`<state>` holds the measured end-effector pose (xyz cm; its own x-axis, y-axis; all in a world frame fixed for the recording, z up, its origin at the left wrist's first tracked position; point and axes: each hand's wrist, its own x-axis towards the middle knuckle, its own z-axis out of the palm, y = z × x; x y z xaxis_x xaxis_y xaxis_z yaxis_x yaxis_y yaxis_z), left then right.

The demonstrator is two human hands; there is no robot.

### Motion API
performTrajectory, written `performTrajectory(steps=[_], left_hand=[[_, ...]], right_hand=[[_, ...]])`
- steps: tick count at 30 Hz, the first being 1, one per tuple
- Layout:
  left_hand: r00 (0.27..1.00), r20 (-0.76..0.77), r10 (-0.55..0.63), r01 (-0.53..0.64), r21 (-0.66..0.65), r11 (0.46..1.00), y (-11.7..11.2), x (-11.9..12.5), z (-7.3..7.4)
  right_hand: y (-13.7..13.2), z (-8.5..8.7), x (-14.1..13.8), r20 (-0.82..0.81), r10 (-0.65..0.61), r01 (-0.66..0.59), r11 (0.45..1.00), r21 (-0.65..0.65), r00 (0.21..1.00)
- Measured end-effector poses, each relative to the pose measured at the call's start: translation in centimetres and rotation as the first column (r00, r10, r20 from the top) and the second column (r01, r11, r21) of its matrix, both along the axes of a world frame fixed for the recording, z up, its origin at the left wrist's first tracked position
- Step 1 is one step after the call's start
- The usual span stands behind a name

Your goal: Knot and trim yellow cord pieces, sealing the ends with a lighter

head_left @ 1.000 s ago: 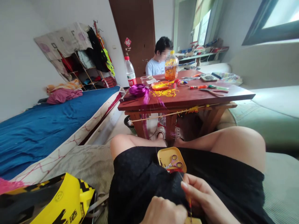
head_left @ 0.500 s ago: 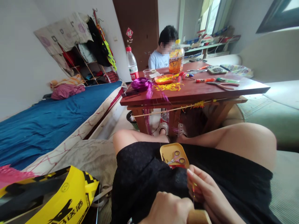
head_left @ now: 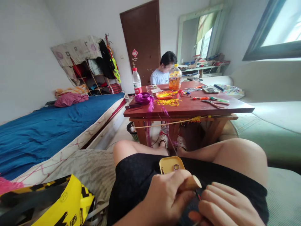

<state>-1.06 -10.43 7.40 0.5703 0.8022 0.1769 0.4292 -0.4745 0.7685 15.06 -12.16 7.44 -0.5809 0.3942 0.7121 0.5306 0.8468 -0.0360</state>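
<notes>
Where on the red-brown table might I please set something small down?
Bare tabletop lies between the short yellow strands and the pliers, and right of the pliers. The left side is crowded: purple thread, orange tray, water bottle.

My left hand [head_left: 166, 193] hides most of the scissors [head_left: 176, 165] in the yellow tray [head_left: 164, 161] and wraps the wooden rod [head_left: 195, 181], leaving only its right end showing. The thin red strand [head_left: 198, 196] at my right hand [head_left: 225, 204] is too small to make out, and its fingertips are blurred. The bottom edge cuts my forearms and the near-left yellow bag [head_left: 66, 201]. Across the table [head_left: 199, 106], the tabletop hides my companion [head_left: 157, 77] below the chest.
</notes>
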Motion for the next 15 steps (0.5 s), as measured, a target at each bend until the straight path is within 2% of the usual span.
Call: performTrajectory(steps=[2, 3, 4, 5, 6, 7, 8, 9, 10, 11, 12, 13, 15], left_hand=[[0.966, -0.244, -0.090, 0.117, 0.098, 0.988, 0.0, 0.1, 0.7], [0.927, -0.352, -0.127, 0.173, 0.103, 0.979, -0.1, 0.2, 0.7], [0.885, -0.440, -0.155, 0.213, 0.087, 0.973, -0.3, 0.2, 0.4], [0.849, -0.500, -0.174, 0.232, 0.057, 0.971, -0.5, 0.3, -0.1], [0.826, -0.531, -0.186, 0.233, 0.022, 0.972, -0.7, 0.4, -0.7], [0.817, -0.542, -0.198, 0.228, -0.012, 0.974, -0.9, 0.3, -1.4], [0.811, -0.549, -0.204, 0.220, -0.038, 0.975, -1.2, 0.3, -2.0], [0.798, -0.570, -0.196, 0.203, -0.052, 0.978, -1.5, 0.3, -2.5], [0.775, -0.606, -0.181, 0.179, -0.064, 0.982, -1.9, 0.2, -3.0], [0.741, -0.651, -0.164, 0.152, -0.074, 0.986, -2.2, 0.1, -3.3], [0.709, -0.690, -0.148, 0.123, -0.086, 0.989, -2.5, 0.1, -3.4], [0.686, -0.713, -0.143, 0.101, -0.101, 0.990, -2.7, 0.1, -3.4], [0.680, -0.716, -0.159, 0.086, -0.138, 0.987, -3.0, 0.3, -3.3]], right_hand=[[0.1, 1.3, 0.1, 0.021, 0.009, -0.009, 1.000, -0.022, 1.000], [0.1, 1.5, 0.2, 0.012, 0.017, -0.016, 0.995, -0.093, 1.000], [0.1, 1.3, 0.2, -0.018, 0.021, -0.024, 0.976, -0.218, 1.000], [0.1, 0.7, 0.1, -0.061, 0.007, -0.030, 0.920, -0.390, 0.998], [0.1, -0.1, -0.1, -0.122, -0.026, -0.049, 0.817, -0.574, 0.992], [0.0, -1.1, -0.3, -0.198, -0.083, -0.093, 0.665, -0.741, 0.977], [0.0, -2.2, -0.7, -0.280, -0.167, -0.165, 0.494, -0.853, 0.945], [-0.1, -3.4, -1.1, -0.373, -0.253, -0.276, 0.348, -0.896, 0.893], [-0.2, -4.6, -1.6, -0.455, -0.335, -0.399, 0.225, -0.889, 0.825], [-0.3, -5.6, -2.0, -0.509, -0.411, -0.497, 0.145, -0.856, 0.757], [-0.4, -6.4, -2.4, -0.547, -0.467, -0.575, 0.096, -0.812, 0.694], [-0.5, -7.1, -2.8, -0.566, -0.507, -0.626, 0.064, -0.777, 0.650], [-0.6, -7.8, -3.2, -0.582, -0.542, -0.676, 0.035, -0.736, 0.606]])
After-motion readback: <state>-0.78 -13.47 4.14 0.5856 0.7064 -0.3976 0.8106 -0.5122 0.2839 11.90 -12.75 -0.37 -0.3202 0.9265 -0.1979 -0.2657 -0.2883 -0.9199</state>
